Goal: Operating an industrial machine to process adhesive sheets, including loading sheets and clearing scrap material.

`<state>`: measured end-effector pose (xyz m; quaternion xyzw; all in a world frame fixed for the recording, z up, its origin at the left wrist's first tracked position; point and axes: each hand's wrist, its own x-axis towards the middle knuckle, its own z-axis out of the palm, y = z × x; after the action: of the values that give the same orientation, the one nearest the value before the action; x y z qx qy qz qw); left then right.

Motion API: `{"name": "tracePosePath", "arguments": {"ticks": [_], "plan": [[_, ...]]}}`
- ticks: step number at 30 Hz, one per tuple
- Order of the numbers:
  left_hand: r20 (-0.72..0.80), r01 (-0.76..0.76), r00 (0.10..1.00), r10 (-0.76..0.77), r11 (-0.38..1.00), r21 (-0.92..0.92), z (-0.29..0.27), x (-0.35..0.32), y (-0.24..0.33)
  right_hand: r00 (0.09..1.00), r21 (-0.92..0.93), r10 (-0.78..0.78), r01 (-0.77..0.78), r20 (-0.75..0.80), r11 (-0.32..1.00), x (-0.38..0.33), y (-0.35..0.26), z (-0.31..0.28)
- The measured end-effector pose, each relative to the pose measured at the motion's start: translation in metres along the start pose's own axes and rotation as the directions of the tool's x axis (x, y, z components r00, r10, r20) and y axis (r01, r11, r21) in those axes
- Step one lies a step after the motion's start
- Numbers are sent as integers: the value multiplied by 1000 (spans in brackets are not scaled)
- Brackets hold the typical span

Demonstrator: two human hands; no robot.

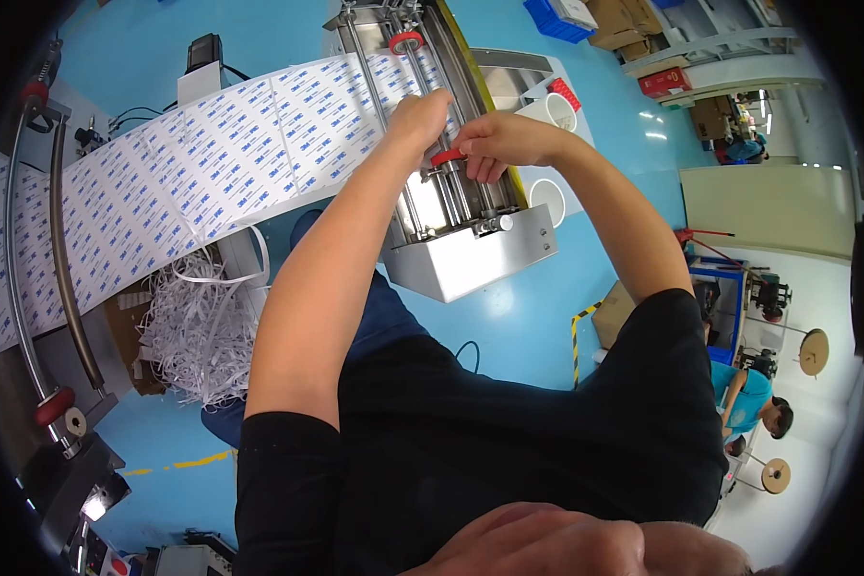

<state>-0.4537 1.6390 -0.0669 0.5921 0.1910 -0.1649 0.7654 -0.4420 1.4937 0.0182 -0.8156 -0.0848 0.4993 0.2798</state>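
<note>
The left hand (420,121) is curled over the rods (370,77) of a metal machine (470,261), its grip hidden; the right hand (499,144), fingers partly bent, touches a red piece (445,156) toward the machine's near end, firmness of hold unclear. A printed sheet (223,144) extends left.
</note>
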Motion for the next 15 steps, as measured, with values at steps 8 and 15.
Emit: {"name": "tracePosePath", "arguments": {"ticks": [8, 15], "plan": [[20, 17, 1000, -17, 1000, -5, -1, -2, 1, 989, -201, -74, 47, -128, 979, -5, -5, 14], [-1, -4, 1000, 4, 1000, -9, 1, 2, -1, 975, -308, -52, -18, -218, 951, -9, -11, 22]]}}
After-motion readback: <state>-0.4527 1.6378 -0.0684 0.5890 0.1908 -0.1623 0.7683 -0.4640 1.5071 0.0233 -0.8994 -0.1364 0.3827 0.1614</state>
